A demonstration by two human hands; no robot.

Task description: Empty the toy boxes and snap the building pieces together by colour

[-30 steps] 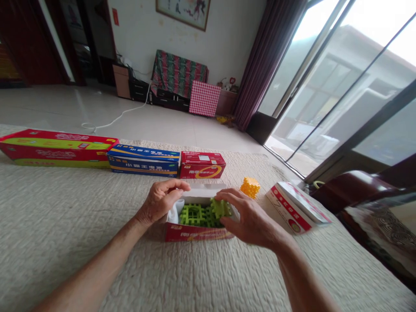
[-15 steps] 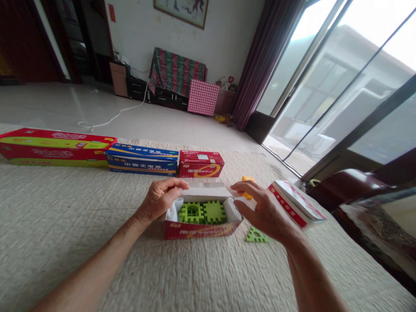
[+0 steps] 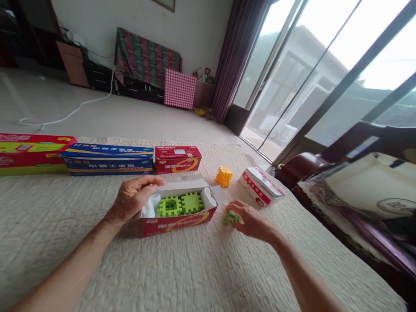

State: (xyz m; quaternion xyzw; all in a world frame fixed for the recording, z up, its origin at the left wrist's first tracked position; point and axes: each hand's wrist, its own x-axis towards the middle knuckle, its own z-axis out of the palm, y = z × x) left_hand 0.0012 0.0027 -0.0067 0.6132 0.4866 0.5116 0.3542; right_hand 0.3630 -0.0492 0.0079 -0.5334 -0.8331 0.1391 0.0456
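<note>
An opened red cardboard box (image 3: pixel 182 223) stands in front of me with its flaps up. Inside lie a green square block piece (image 3: pixel 191 203), a green piece with an opening (image 3: pixel 169 206), and white wadding (image 3: pixel 151 207) at both ends. My left hand (image 3: pixel 133 197) is at the box's left end, fingers bent and thumb close to the forefinger by the flap; the exact grip is partly hidden. To the right of the box, my right hand (image 3: pixel 251 221) reaches over a green triangular piece (image 3: pixel 231 217), fingers and thumb apart around it.
Behind the box stand another red box (image 3: pixel 178 160), a blue box (image 3: pixel 108 160) and a red-and-green box (image 3: pixel 32 156). An orange block shape (image 3: pixel 224 176) and a red-and-white box (image 3: pixel 261 188) lie to the right on the quilted cover (image 3: pixel 182 273).
My right hand has left the right end of the box and come down over the green triangular piece. My left hand stays at the box. The view has turned right.
</note>
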